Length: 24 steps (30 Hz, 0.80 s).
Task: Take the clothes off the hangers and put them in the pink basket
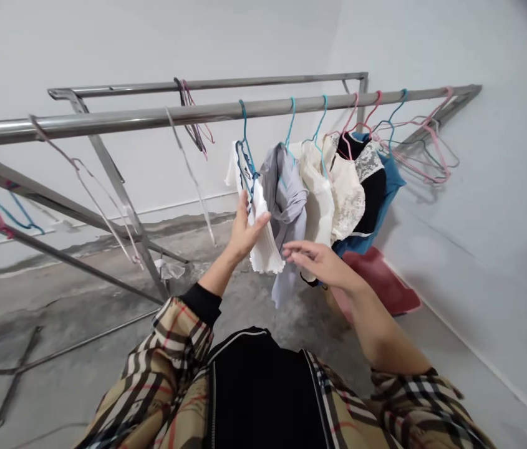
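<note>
A white top with dark blue trim hangs on a blue hanger from the metal rail. My left hand is against its near left side, index finger pointing up and thumb spread to the right. By the lower right edge of that top is my right hand, fingers stretched out and palm turned inward. Behind the right fingers hangs a grey-lavender garment with a knotted middle. To its right follow a cream garment and a cream lace piece.
The steel rail runs across, with a second bar behind. Bare hangers cluster at its right end, and a white hanger hangs left. A red plastic basin sits on the floor near the right wall. Slanted frame legs stand left.
</note>
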Tool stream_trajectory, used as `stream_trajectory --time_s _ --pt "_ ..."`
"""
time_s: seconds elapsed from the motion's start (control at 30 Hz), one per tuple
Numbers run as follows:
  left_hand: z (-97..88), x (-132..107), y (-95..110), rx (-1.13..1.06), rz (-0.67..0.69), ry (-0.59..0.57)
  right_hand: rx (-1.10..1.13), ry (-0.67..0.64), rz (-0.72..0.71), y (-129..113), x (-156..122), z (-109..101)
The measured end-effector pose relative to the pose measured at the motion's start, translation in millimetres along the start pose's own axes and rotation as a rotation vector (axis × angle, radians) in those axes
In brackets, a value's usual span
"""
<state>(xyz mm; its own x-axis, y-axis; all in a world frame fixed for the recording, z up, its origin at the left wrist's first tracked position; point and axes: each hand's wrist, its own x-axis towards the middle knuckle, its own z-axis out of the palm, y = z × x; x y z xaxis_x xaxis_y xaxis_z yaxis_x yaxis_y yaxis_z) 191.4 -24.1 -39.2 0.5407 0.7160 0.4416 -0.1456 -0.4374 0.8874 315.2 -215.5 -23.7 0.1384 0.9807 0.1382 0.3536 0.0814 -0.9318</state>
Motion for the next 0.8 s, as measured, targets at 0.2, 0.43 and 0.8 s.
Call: stream_trajectory --time_s 0.2,0.43,0.8 --pt "-0.2 15 20 -0.12 -0.069 -0.079 0.0 0.399 -0.205 -15 56 26" --pt "-10.4 -5 39 -0.043 0.094 0.103 0.04 0.443 -0.243 -35 79 46" --pt "-24.4 -34 46 0.739 0.453 0.15 0.501 0.447 -0.045 -51 91 69"
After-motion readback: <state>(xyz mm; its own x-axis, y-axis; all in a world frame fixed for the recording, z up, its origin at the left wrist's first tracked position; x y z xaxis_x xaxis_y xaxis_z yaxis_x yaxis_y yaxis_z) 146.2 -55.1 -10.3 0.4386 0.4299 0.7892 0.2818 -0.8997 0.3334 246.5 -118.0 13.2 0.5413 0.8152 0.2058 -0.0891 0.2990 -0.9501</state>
